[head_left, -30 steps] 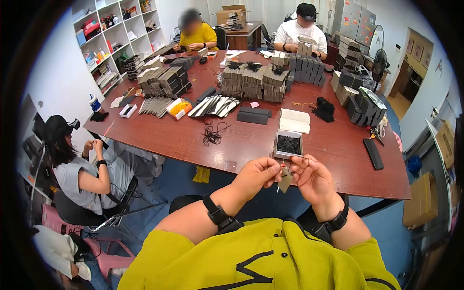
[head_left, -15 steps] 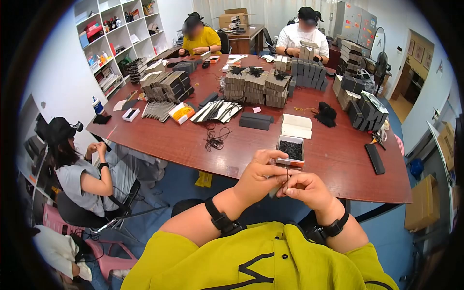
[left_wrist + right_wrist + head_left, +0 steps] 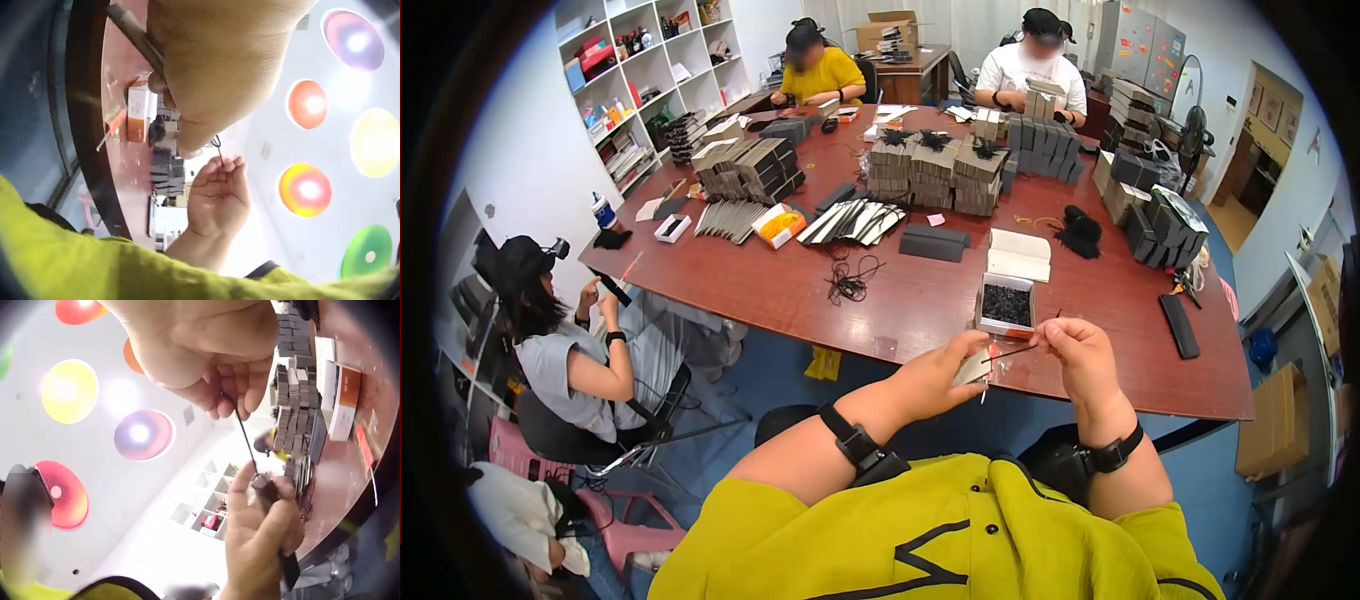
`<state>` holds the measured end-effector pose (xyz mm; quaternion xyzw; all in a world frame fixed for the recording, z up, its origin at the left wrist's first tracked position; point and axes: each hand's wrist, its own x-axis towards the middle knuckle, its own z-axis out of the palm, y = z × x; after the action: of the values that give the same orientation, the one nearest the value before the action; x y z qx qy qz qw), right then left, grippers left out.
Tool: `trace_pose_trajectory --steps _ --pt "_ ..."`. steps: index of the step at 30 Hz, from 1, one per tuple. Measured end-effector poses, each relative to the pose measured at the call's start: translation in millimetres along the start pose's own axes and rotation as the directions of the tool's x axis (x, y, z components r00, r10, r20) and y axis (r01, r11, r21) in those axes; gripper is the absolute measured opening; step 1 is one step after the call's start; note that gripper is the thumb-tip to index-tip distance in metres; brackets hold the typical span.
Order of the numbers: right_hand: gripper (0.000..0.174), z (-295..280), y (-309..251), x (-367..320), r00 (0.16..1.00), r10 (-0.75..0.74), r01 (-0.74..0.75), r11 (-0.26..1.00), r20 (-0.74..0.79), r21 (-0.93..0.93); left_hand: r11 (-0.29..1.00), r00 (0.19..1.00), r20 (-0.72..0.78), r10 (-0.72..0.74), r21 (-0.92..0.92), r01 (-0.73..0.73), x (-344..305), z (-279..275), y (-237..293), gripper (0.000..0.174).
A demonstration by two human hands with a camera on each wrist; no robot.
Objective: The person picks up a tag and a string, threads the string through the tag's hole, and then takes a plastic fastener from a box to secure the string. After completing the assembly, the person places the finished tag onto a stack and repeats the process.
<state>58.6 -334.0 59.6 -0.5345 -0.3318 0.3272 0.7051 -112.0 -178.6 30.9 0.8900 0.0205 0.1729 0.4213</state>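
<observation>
In the head view my left hand (image 3: 925,382) grips a flat grey card (image 3: 973,367) between thumb and fingers, close over the table's near edge. My right hand (image 3: 1090,360) pinches a thin black cord (image 3: 1015,350), stretched between the two hands. From the right wrist view, the cord (image 3: 245,434) runs straight from the right fingertips to the top end of the card (image 3: 287,569), whose dark side shows there. A white open box (image 3: 1006,303) of small black pieces stands just beyond the hands.
A red strip with a white stick (image 3: 364,447) lies at the table edge. Farther back are a loose black cord bundle (image 3: 852,278), a dark folded piece (image 3: 934,243) and stacks of grey cards (image 3: 935,180). Several people sit around the table (image 3: 920,310).
My hands came together over the card half a second ago, and the right has since drawn away to the right with the cord pulled out straight. The left still holds the card.
</observation>
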Motion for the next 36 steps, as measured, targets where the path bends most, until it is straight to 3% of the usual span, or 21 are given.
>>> trace_pose_trajectory --steps 1,2,4,5,7,10,11,12,14,16,18,20,24,25,26,28,29,30,32,34,36 --pt "0.014 1.2 7.7 -2.2 0.999 -0.045 0.046 0.999 -0.025 0.024 1.000 1.000 -0.001 -0.004 0.000 0.004 1.7 0.5 -2.3 0.056" --pt "0.014 2.8 9.2 -3.2 0.999 -0.042 0.043 0.999 -0.021 0.025 0.990 0.997 0.048 -0.068 0.128 0.061 5.3 3.2 -5.5 0.051" --pt "0.015 5.7 11.4 -2.8 0.902 -0.425 0.406 0.895 -0.080 -0.184 0.959 0.986 0.086 -0.142 0.259 0.115 9.1 5.9 -2.4 0.048" --pt "0.015 -0.1 17.2 0.4 0.903 -0.423 0.405 0.897 -0.076 -0.177 0.953 0.989 0.087 -0.123 0.287 0.093 8.5 6.6 1.4 0.050" --pt "0.014 -13.0 32.8 12.3 0.941 -0.160 0.226 0.953 -0.297 0.203 0.935 0.996 0.054 -0.069 0.351 0.046 5.6 11.5 5.6 0.053" --pt "0.012 -13.5 41.3 9.0 0.950 -0.056 0.136 0.960 -0.307 0.246 0.926 0.984 0.007 -0.179 0.339 0.166 12.9 5.1 4.9 0.051" --pt "0.009 -9.9 46.2 5.3 0.955 -0.195 0.205 0.978 -0.223 0.023 0.912 0.987 -0.059 -0.152 0.377 0.163 12.9 5.6 -2.7 0.049" --pt "0.008 4.3 37.1 -1.0 0.953 -0.258 0.217 0.948 -0.161 -0.233 0.914 0.988 -0.049 -0.150 0.375 0.157 13.1 4.5 -0.7 0.049" --pt "0.012 15.3 32.6 -5.9 0.950 -0.307 0.228 0.808 -0.058 -0.543 0.918 0.999 -0.019 -0.039 0.393 0.044 10.6 3.6 6.6 0.050" --pt "0.012 12.5 29.1 -5.9 0.959 -0.283 0.227 0.783 -0.007 -0.579 0.929 0.999 -0.042 0.013 0.370 0.004 10.9 3.5 9.8 0.049" --pt "0.011 7.1 23.7 -2.8 0.965 -0.257 0.233 0.753 0.051 -0.615 0.932 0.999 0.002 -0.043 0.361 0.040 11.3 -3.9 13.7 0.047" --pt "0.009 -5.3 18.2 1.9 0.941 -0.306 0.330 0.729 0.145 -0.600 0.946 0.997 0.075 -0.022 0.326 -0.004 11.9 -12.8 9.4 0.046" --pt "0.010 -11.5 7.4 5.1 0.925 -0.357 0.340 0.622 0.131 -0.705 0.987 0.982 0.187 -0.030 0.159 0.000 9.3 -7.1 2.8 0.042" --pt "0.009 -7.4 9.3 4.7 0.869 -0.446 0.463 0.585 0.213 -0.666 0.988 0.981 0.192 -0.030 0.156 -0.001 9.5 -5.1 0.0 0.042" --pt "0.009 -6.9 7.6 4.8 0.869 -0.446 0.462 0.584 0.211 -0.668 0.988 0.987 0.161 0.004 0.150 -0.028 10.4 -4.2 -3.7 0.043" --pt "0.011 -5.4 4.7 4.2 0.828 -0.409 0.546 0.434 0.383 -0.717 0.988 0.991 0.130 0.032 0.146 -0.051 12.0 -4.9 -5.5 0.044" --pt "0.012 -11.6 6.9 4.7 0.821 -0.416 0.542 0.348 0.392 -0.765 0.969 0.990 0.138 -0.003 0.246 -0.031 13.1 -6.7 -4.8 0.044" --pt "0.012 -17.8 7.1 4.5 0.817 -0.418 0.550 0.352 0.398 -0.758 0.937 0.990 0.137 -0.041 0.348 -0.009 13.1 -9.9 -3.9 0.043" --pt "0.009 -23.5 6.9 5.9 0.783 -0.432 0.562 0.181 0.448 -0.807 0.917 0.984 0.154 -0.093 0.397 0.025 14.9 -14.4 2.4 0.043" --pt "0.007 -20.3 10.6 3.0 0.762 -0.473 0.570 0.165 0.442 -0.805 0.913 0.970 0.199 -0.144 0.404 0.053 15.5 -13.6 -0.7 0.042" --pt "0.013 -30.1 16.3 -0.4 0.804 -0.486 0.488 0.213 0.342 -0.846 0.955 0.945 0.288 -0.152 0.289 0.066 16.4 -12.0 -5.5 0.041"
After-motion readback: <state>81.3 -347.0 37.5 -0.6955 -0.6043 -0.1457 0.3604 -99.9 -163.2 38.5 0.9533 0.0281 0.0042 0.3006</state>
